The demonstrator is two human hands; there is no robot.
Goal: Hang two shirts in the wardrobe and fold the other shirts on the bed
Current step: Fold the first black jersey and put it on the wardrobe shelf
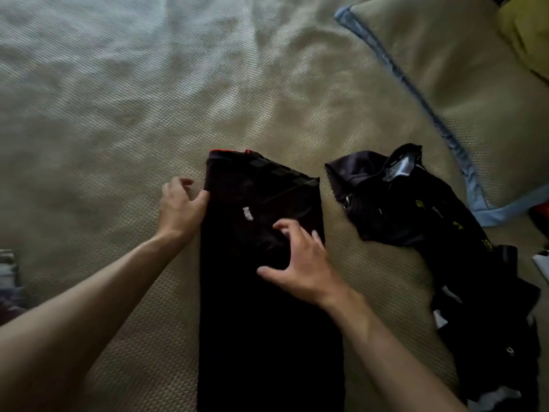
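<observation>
A black shirt, folded lengthwise into a long narrow strip, lies flat on a bed directly in front of a person, running from the bottom edge of the view up toward the middle. The left hand rests at the strip's left edge near its far end, fingers curled against the fabric border, though whether they pinch the cloth cannot be told. The right hand sits on top of the shirt around its upper half, fingers spread and pressing down on the surface, thumb stretched to the left. The two hands stand apart, with the width of the strip between them. The fabric is dark and plain, with a small white mark near the middle between the hands, a grey patterned band slanting across the far end, and a thin red trim showing at the far edge. Just beside it to the right, not touching, a heap of dark shirts with yellow and white details lies crumpled and trails toward the lower right. A tan pillow with blue piping sits at the upper right.
</observation>
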